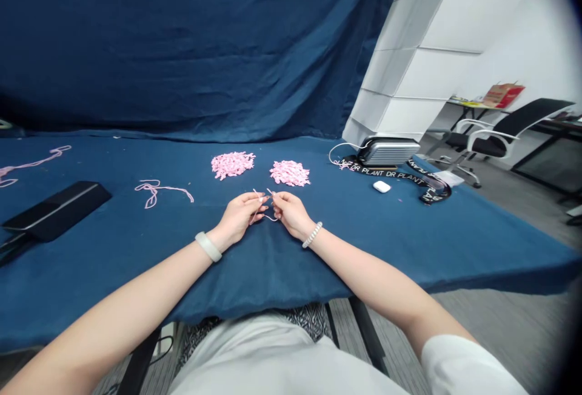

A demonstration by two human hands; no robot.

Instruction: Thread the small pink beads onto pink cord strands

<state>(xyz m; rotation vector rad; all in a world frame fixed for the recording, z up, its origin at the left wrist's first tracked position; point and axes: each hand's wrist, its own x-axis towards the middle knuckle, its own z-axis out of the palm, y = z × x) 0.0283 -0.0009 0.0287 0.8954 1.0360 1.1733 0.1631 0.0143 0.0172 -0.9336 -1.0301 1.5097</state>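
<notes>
My left hand (242, 216) and my right hand (291, 213) come close together above the front of the blue-covered table. Each pinches part of a thin pink cord (271, 218), which hangs in a small loop between them. Short ends of it stick up past the fingertips. Just beyond my hands lie two heaps of small pink pieces, a left heap (233, 165) and a right heap (290, 173); their exact kind is too small to tell. A loose tangle of pink cord (163, 191) rests left of my hands.
More pink cord (34, 164) lies at the far left, behind a black flat-ended object (59, 210). On the right are a ribbed silver case (390, 153), a black lettered strap (391, 173) and a small white case (381, 187). A blue curtain (204, 49) hangs behind the table.
</notes>
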